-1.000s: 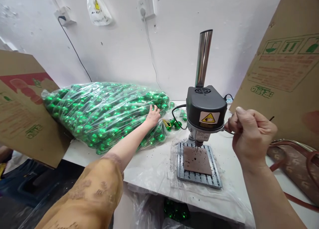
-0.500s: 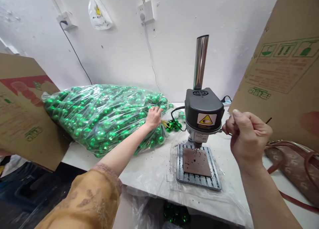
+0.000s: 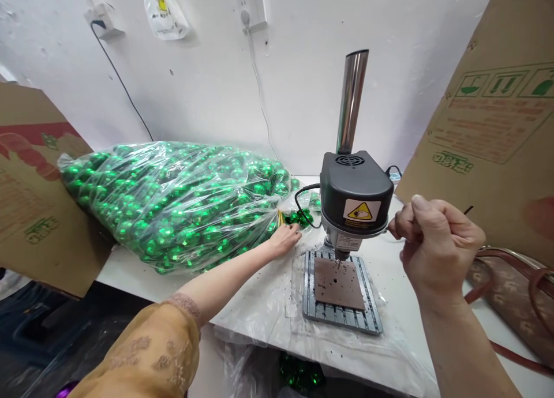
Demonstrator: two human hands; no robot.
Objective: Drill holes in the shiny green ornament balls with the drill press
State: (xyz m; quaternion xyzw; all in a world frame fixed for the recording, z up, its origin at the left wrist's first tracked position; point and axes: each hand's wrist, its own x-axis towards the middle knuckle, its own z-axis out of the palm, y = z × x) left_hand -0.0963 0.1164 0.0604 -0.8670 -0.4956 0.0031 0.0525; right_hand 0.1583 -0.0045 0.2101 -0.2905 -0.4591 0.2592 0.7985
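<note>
Head view: right hand (image 3: 437, 242) closed round the lever (image 3: 468, 210); left hand (image 3: 285, 239) half-curled by green balls (image 3: 305, 217), grip unclear; probably light, slick, best cupped by their sides.

Single view, from camera worn on person's head, facing forward and down over white table (image 3: 242, 288) to wall (image 3: 303, 86) behind; close working range, both forearms running in from lower part of frame, right hand (image 3: 441, 242) nearer lens than left hand (image 3: 285, 239); drill press (image 3: 357, 193) right of centre, seen from front and above; cardboard boxes (image 3: 489, 121) cut off by side edges
</note>
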